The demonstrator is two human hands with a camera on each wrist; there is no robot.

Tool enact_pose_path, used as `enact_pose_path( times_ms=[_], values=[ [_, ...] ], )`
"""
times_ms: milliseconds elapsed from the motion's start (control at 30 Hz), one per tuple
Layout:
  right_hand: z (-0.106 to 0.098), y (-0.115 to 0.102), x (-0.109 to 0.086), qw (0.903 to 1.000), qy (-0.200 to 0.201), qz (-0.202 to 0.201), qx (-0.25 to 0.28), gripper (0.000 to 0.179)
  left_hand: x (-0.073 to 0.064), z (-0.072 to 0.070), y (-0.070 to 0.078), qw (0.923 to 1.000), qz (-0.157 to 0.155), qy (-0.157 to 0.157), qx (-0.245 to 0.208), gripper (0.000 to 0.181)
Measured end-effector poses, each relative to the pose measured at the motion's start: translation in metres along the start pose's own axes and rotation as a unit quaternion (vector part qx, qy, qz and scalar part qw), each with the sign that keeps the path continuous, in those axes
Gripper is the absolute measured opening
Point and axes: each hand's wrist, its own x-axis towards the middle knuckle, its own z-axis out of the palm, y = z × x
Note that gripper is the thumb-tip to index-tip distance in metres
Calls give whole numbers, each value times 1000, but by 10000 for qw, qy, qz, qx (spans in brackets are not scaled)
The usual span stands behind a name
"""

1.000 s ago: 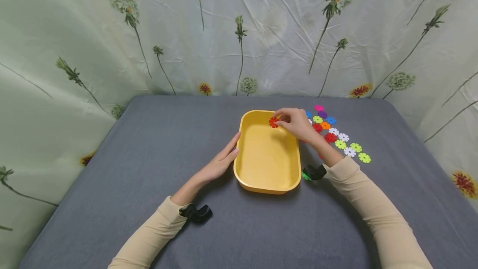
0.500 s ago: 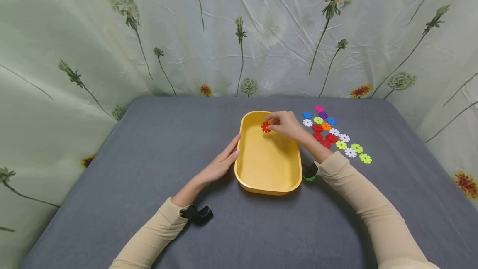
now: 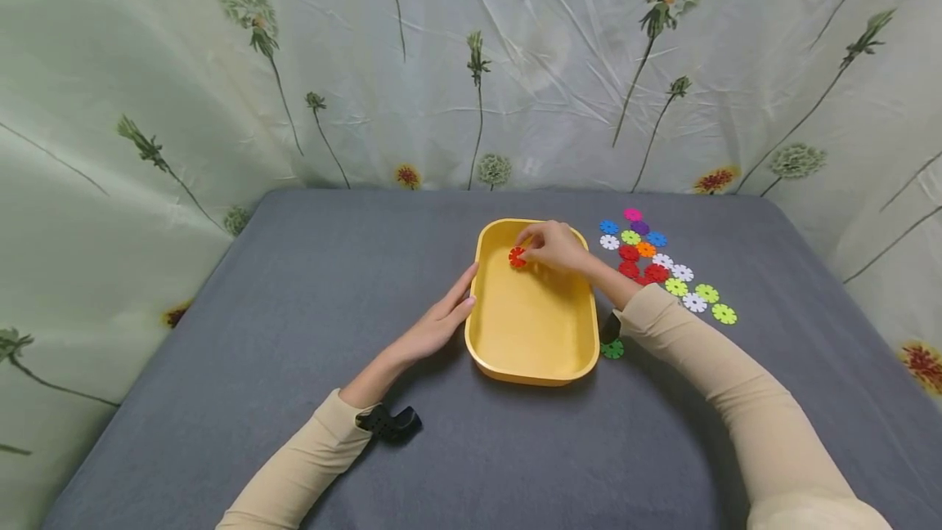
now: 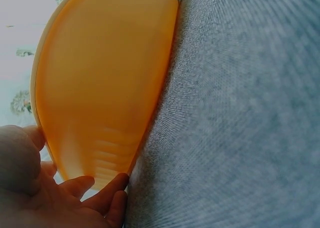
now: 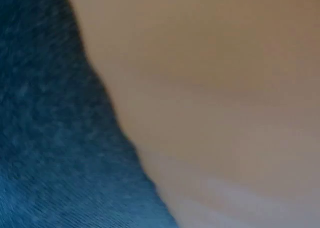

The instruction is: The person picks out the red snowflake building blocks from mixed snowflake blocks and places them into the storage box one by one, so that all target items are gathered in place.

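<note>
A yellow rectangular tray (image 3: 531, 375) with rounded corners stands on the grey cloth. My right hand (image 3: 555, 247) is over its far part, pinching a red snowflake disc (image 3: 517, 258) between thumb and fingertips. Along the outside of the tray's left wall, my left hand (image 3: 434, 325) rests with fingers fairly straight. In the left wrist view that hand (image 4: 75, 193) touches the end of the orange-looking tray wall (image 4: 105, 78), fingertips low near the cloth. A blurred beige surface (image 5: 215, 103) fills most of the right wrist view, so the right hand is hidden there.
Right of the tray lie several snowflake discs, among them a red disc (image 3: 656, 272), a blue disc (image 3: 608, 226), a white disc (image 3: 694, 302) and a lime disc (image 3: 724, 314). A green disc (image 3: 612, 349) lies beside the tray's near right corner. A flowered curtain (image 3: 412, 64) hangs behind the table.
My right hand has moved left and slightly nearer over the tray, still pinching the red disc. More discs on the right have come into sight. The left hand stays at the tray wall.
</note>
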Motion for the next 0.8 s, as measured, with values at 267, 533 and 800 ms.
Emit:
enact_pose_path(
  times_ms=[267,533,800],
  values=[
    [8,2,5,9998,-36,37,182,17,0,0,-1,10000,6,-17,9,55],
    [13,4,8,9999,-162,35,21,17,1,2,0,10000,-31,-40,5,54],
    [15,3,10,9999,-102,67,-35,17,0,2,1,10000,-95,-19,-24,54]
  ],
)
